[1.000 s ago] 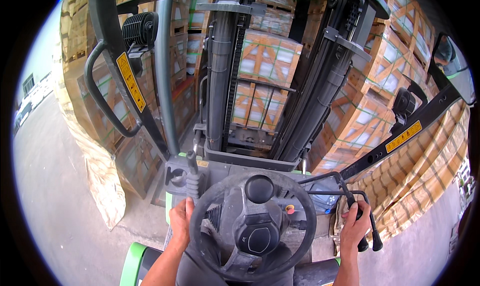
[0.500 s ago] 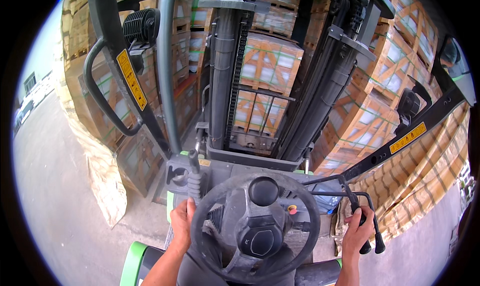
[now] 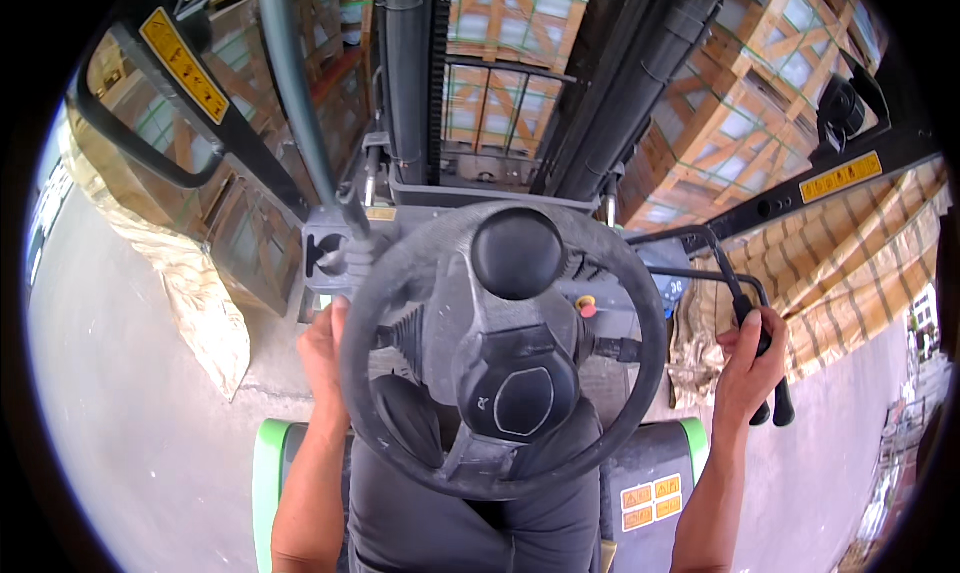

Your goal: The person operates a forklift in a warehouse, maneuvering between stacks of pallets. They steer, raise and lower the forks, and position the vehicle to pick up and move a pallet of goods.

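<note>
The black steering wheel (image 3: pixel 655 343) of a forklift fills the middle, with a round knob (image 3: pixel 517 253) on its upper part. At the wheel's left rim is my left hand (image 3: pixel 322 358), fingers curled and thumb against the rim; its fingertips are partly hidden. Out to the right, my right hand (image 3: pixel 752 363) is closed around the black grip of a control lever (image 3: pixel 742 308). More black lever knobs (image 3: pixel 784 405) hang just below that hand. Ahead of the wheel, left of centre, stands a grey lever with a ribbed boot (image 3: pixel 358 235).
Beyond the dashboard rises the dark mast (image 3: pixel 408 93), with strapped wooden crates (image 3: pixel 515 18) behind it. More crates (image 3: pixel 730 123) are stacked at the right and left. Tan tarpaulins (image 3: pixel 205 313) hang down on both sides. A red button (image 3: pixel 587 308) sits right of the steering column.
The view has tilted downward, so the mast and crates sit higher and my lap and seat show more. Both hands keep their places at the wheel rim and the lever.
</note>
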The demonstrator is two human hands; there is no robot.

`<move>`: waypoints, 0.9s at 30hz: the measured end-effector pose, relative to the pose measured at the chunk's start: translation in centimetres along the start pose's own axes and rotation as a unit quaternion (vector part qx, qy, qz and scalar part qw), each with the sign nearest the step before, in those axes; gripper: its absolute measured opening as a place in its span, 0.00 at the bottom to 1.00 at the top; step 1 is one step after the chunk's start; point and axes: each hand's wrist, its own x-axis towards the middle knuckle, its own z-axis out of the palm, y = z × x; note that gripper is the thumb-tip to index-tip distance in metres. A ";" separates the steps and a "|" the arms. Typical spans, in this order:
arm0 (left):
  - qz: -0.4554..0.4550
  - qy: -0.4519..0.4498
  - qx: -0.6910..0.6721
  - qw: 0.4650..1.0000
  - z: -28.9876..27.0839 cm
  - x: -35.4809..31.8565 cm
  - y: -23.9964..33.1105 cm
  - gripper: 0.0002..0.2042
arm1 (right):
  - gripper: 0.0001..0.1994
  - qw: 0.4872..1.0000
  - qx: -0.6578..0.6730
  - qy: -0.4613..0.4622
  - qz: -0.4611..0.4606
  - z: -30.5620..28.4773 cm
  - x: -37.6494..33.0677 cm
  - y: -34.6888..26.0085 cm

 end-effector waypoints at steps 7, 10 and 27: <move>0.072 -0.016 0.112 0.991 -2.1 0.3 0.4 0.08 | 0.11 1.000 -0.019 -0.008 -0.021 -0.1 0.4 -0.8; 0.005 0.002 0.094 0.996 -1.4 0.3 1.2 0.10 | 0.11 0.999 -0.019 -0.010 -0.035 0.1 0.6 -0.6; 0.087 0.003 0.098 0.991 -1.4 -0.1 -1.7 0.12 | 0.15 0.999 0.003 -0.045 0.020 -3.9 -9.5 3.0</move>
